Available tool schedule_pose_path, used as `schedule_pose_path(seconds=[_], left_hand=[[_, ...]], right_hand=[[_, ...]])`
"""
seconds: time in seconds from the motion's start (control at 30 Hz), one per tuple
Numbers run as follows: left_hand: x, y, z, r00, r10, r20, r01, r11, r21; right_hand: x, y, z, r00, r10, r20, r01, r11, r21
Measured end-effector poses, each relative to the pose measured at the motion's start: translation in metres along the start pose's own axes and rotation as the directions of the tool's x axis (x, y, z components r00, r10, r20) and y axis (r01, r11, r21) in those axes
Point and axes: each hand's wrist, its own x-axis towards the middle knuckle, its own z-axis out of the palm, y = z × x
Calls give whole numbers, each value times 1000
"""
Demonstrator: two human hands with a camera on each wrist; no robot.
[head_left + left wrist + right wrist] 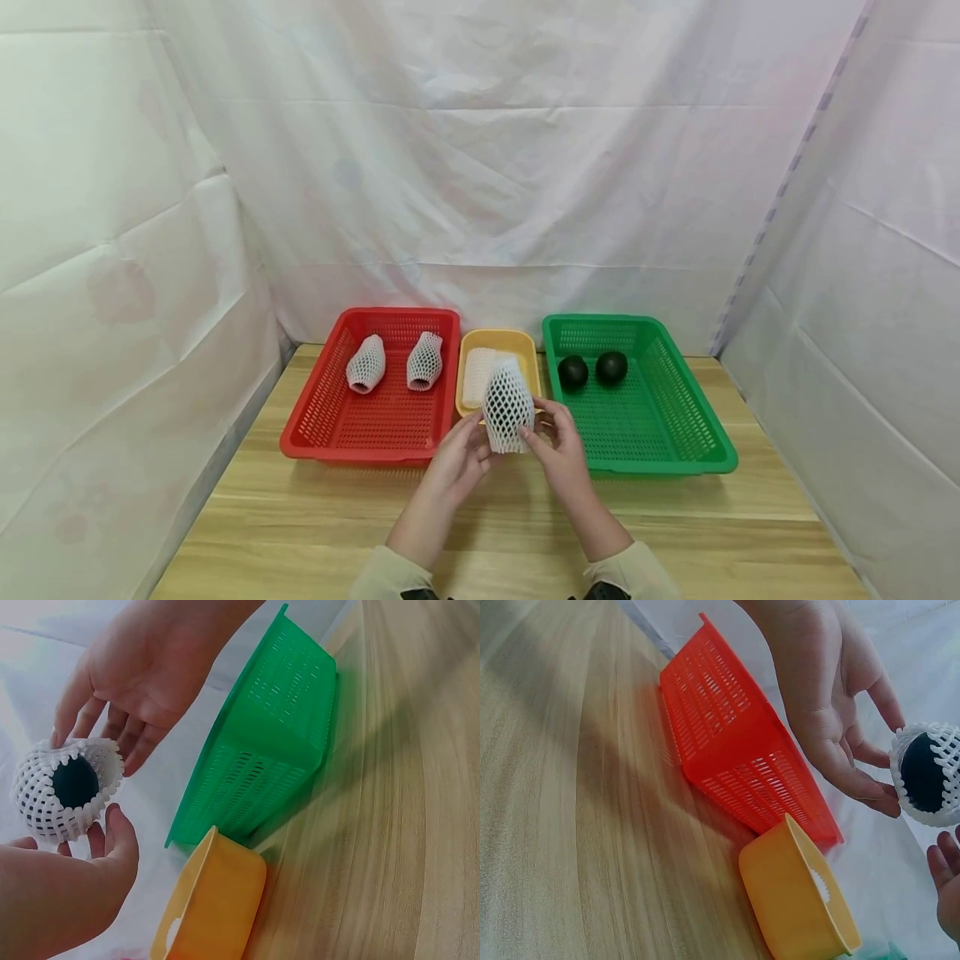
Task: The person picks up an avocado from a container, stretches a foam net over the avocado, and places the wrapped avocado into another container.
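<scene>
Both hands hold a white foam net sleeve (508,408) upright above the table, in front of the yellow basket. A dark, smooth, round fruit (76,782) sits inside it, showing through the sleeve's open lower end. My left hand (459,462) grips the sleeve's left side, low down. On the other side my right hand (558,446) pinches it, thumb in front and fingers behind. The wrist views show the fruit (922,774) ringed by the net's edge, with fingertips of both hands around the sleeve.
The red basket (375,454) at left holds two net-sleeved fruits (366,364). Flat foam net sleeves (477,377) lie in the small yellow basket (531,354). In the green basket (660,467) at right are two bare dark fruits (611,367). White curtains surround the wooden table (510,558).
</scene>
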Motion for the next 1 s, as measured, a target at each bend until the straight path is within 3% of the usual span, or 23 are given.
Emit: schedule_pose_path(seconds=[0.2, 0.37, 0.57, 0.77, 0.9, 1.0], left_hand=[[2, 2, 0, 999, 42, -32, -41, 999, 35], [3, 9, -2, 996, 77, -35, -76, 997, 26], [-2, 21, -5, 999, 40, -3, -39, 993, 110], [-9, 34, -13, 1000, -18, 15, 15, 982, 186], [-17, 48, -22, 998, -49, 25, 42, 977, 208], [-21, 62, -28, 999, -32, -14, 35, 974, 224]], right_hand=[[-3, -9, 0, 995, -94, -18, 94, 996, 5], [-8, -24, 4, 996, -90, -20, 90, 995, -31], [-10, -23, 10, 999, -35, -3, 35, 999, -32], [-7, -12, 16, 993, -41, 108, 55, 990, -127], [3, -4, 19, 968, -116, 220, 173, 951, -257], [14, -9, 25, 921, -235, 311, 344, 865, -364]])
